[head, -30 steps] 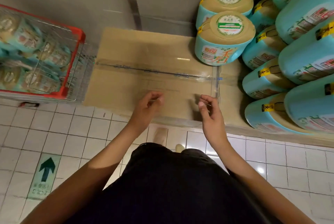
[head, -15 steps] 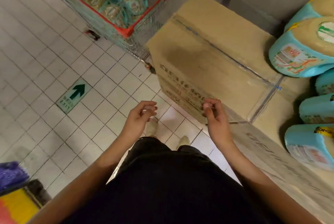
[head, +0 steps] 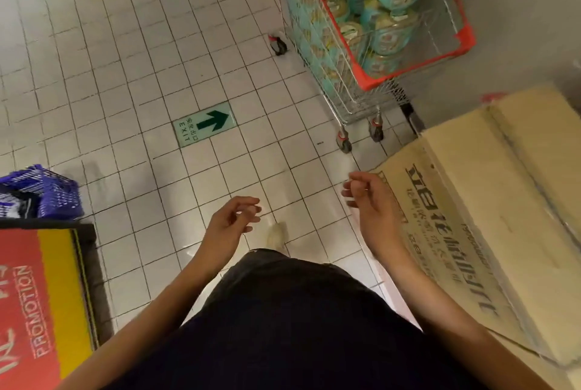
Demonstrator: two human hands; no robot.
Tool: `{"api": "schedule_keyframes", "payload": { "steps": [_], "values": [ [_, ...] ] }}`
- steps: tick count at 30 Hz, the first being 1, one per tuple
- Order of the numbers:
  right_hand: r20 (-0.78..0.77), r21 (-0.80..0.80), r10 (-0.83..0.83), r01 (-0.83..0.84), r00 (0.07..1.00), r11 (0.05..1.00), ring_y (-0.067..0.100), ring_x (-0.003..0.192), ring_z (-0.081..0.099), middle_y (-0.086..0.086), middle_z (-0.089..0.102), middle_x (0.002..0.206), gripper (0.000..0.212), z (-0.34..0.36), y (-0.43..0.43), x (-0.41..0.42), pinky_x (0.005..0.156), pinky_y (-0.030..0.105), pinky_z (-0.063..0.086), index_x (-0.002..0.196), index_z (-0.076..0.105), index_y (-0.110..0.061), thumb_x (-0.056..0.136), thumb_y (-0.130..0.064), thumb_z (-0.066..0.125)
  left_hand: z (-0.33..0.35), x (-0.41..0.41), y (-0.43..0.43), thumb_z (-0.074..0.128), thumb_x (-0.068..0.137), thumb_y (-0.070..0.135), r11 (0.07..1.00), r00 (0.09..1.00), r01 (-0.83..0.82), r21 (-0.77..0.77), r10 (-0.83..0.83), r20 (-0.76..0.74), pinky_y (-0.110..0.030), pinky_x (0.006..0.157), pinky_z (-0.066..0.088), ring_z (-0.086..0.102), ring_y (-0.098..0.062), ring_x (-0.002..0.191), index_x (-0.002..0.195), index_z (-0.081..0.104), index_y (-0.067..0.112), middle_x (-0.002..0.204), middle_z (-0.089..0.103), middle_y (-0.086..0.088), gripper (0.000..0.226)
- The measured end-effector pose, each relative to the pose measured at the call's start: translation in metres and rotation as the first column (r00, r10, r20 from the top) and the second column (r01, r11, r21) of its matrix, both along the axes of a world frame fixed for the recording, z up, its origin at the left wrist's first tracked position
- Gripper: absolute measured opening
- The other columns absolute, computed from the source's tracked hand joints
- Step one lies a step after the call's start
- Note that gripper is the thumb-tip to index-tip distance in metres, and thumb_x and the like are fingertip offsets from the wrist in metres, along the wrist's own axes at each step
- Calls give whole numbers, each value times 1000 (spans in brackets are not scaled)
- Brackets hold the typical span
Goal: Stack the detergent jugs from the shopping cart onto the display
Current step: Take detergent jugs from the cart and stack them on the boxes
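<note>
A wire shopping cart (head: 412,73) with a red rim stands at the upper right, filled with several teal and beige detergent jugs (head: 390,31). My left hand (head: 231,221) hangs over the tiled floor with loosely curled fingers and holds nothing. My right hand (head: 366,197) is also empty, fingers loosely curled, next to the near corner of a large cardboard box (head: 490,201). Both hands are well short of the cart. The stacked jugs of the display are out of view.
A green exit arrow tile (head: 204,123) is set in the white tiled floor. A blue plastic basket (head: 37,191) and a red and yellow promotion sign (head: 41,304) are at the lower left. The cart's wheels (head: 345,144) stand close to the box.
My view has swung left from the box and display toward the floor and cart. The stacked jugs have left the frame. Both hands stayed empty and drifted off the box.
</note>
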State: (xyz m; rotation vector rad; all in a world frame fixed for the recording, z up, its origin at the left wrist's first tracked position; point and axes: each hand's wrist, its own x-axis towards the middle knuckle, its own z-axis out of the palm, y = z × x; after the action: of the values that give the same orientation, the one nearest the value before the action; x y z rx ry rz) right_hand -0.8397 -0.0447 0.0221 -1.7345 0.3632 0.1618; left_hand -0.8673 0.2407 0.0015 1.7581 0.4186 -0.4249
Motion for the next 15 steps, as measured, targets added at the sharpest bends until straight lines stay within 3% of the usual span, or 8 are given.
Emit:
{"api": "schedule_keyframes", "payload": {
  "steps": [7, 15],
  "values": [
    [-15, -23, 64, -64, 998, 998, 14, 101, 73, 4, 73, 111, 21, 7, 81, 87, 93, 35, 60, 126, 64, -14, 112, -13, 49, 3, 78, 70, 57, 108, 24, 999, 999, 30, 12, -31, 9, -42, 95, 61, 75, -15, 102, 121, 69, 26, 111, 77, 5, 18],
    [-87, -54, 96, -101, 992, 993, 12, 103, 73, -1, 73, 112, 20, 0, 102, 164, 97, 40, 59, 125, 65, -20, 113, -22, 49, 11, 197, 89, 53, 110, 23, 999, 991, 28, -23, -25, 132, -38, 92, 61, 74, -17, 104, 129, 63, 16, 116, 74, -2, 22]
  ]
}}
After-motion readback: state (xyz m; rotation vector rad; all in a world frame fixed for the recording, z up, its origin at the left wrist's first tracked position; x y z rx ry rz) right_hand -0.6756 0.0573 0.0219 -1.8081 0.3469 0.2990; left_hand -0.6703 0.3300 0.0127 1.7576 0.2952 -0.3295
